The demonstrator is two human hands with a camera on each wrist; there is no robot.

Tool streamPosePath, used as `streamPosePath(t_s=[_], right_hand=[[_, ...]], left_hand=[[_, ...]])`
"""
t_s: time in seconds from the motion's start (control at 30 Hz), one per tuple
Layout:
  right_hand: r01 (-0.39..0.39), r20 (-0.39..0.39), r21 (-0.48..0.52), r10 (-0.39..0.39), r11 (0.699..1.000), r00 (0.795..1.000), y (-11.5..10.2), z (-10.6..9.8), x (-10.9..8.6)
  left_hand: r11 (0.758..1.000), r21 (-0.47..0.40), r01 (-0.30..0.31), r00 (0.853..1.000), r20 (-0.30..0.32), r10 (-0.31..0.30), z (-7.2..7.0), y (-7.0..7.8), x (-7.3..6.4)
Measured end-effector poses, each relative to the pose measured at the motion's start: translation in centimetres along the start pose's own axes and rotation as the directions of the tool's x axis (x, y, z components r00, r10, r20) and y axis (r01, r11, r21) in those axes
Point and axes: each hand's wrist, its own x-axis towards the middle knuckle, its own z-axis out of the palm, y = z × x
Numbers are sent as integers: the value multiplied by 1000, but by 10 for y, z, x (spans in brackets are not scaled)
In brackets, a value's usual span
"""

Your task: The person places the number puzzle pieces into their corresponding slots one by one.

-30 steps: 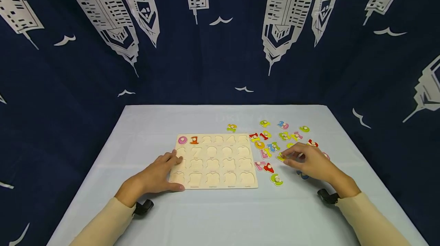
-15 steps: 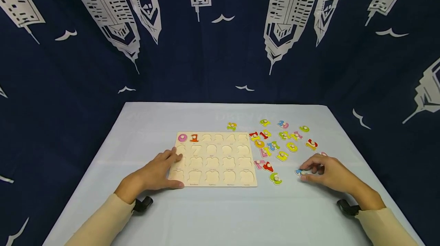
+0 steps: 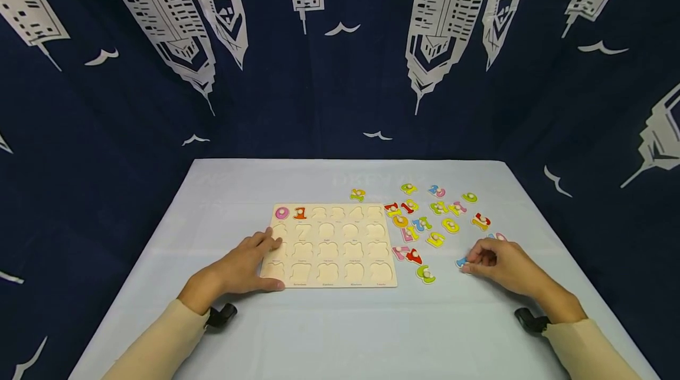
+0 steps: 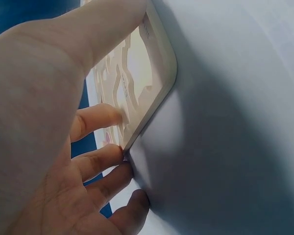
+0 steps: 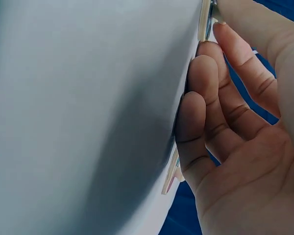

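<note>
Thumb and fingertips of the right hand (image 3: 507,262) pinch a small blue piece (image 3: 461,262), low on the right of the head view. At lower left, the left hand (image 3: 239,265) rests with fingers apart on the left edge of a pale puzzle board (image 3: 314,274) at lower centre. Right of it, colourful number pieces (image 3: 435,239) lie scattered. A pink zero (image 3: 281,213) and a red one (image 3: 300,213) sit in the board's upper left. Behind, dark blue cloth (image 3: 319,91) fills the upper half.
</note>
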Motion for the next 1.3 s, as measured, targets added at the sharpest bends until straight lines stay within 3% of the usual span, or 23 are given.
streamPosePath(t_s=[0.33,0.6,0.87,1.07,1.3], right_hand=[[87,-49,-29,-88,996,995,-5,0,6],[92,-86,-18,-94,996,992,-30,-4,22],[108,-43,20,-107,994,993,-59,3,49],[199,-13,60,-198,978,980,-82,16,72],[327,9,77,-329,942,944,-113,38,103]], left_hand=[[1000,-3,7,1000,-6,-7,0,-2,0],[1000,-10,9,1000,-6,-9,-1,-2,-1],[1000,-15,4,1000,-5,-4,-1,-1,-1],[1000,-6,-1,1000,-1,1,0,0,-1],[1000,-10,-5,1000,-4,5,2,-1,-1]])
